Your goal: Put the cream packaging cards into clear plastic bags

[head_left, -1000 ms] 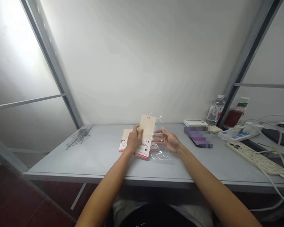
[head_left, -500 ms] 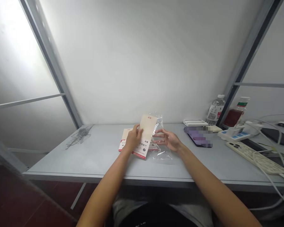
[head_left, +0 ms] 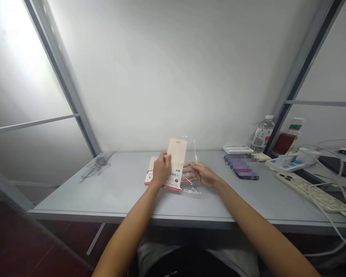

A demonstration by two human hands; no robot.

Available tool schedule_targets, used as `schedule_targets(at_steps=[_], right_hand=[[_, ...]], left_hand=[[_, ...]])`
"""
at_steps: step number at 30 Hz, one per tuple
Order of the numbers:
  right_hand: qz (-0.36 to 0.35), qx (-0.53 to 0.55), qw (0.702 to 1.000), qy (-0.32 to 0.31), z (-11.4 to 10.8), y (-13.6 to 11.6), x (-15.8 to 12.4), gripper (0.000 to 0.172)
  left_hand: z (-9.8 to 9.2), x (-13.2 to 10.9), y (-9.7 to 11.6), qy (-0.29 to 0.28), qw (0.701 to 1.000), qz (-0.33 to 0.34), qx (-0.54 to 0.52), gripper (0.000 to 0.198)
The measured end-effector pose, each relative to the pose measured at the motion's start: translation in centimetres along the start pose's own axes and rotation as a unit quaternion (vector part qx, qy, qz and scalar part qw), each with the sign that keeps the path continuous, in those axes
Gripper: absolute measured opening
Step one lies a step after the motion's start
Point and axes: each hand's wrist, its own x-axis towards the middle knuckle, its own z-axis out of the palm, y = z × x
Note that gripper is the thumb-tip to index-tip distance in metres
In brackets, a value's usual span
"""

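While the printed card (head_left: 177, 153) is pinched steady by the left grip (head_left: 161, 169), clear plastic film (head_left: 191, 151) is backed by the splayed right grip (head_left: 202, 174).

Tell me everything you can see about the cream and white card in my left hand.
The cream and white card is a tall rectangle that looks like cardboard. Its upper part is plain cream with a small mark near the top; below, it is white with dark Chinese print, a dark round badge and a red strip along the bottom. The left hand grips its left side, thumb in front. It leans slightly rightward at the top. Clear plastic film shows along its right side.
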Motion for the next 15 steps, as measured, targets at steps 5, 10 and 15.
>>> schedule_targets(at_steps=[5,10,15], right_hand=[[0.014,-0.02,1.0,0.003,0.34,0.33,0.07,0.029],[0.019,-0.035,0.999,-0.006,0.28,0.44,0.16,0.032],[0.02,-0.044,0.999,-0.013,0.14,0.61,0.31,0.033]], left_hand=[[0.12,0.15,-0.29,0.032,0.999,-0.009,-0.006,0.029],[0.09,0.29,-0.61,0.038,0.999,-0.009,-0.027,0.029],[0.1,0.36,-0.8,0.039,0.999,-0.019,-0.033,0.029]])
